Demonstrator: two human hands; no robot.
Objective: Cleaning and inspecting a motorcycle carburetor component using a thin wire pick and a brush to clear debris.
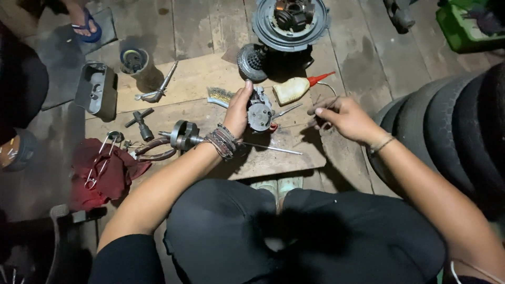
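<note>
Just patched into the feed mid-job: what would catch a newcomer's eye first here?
The left hand gripping a small grey metal engine part upright on the wooden board at centre. Beside it, the right hand pinches a thin tool. A pale squeeze bottle with a red nozzle lies just behind.

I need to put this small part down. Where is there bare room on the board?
Bare wood lies near the board's front edge, below the thin rod, and between the squeeze bottle and the right hand. It is crowded left of the left hand: crankshaft, pliers, red rag.
</note>
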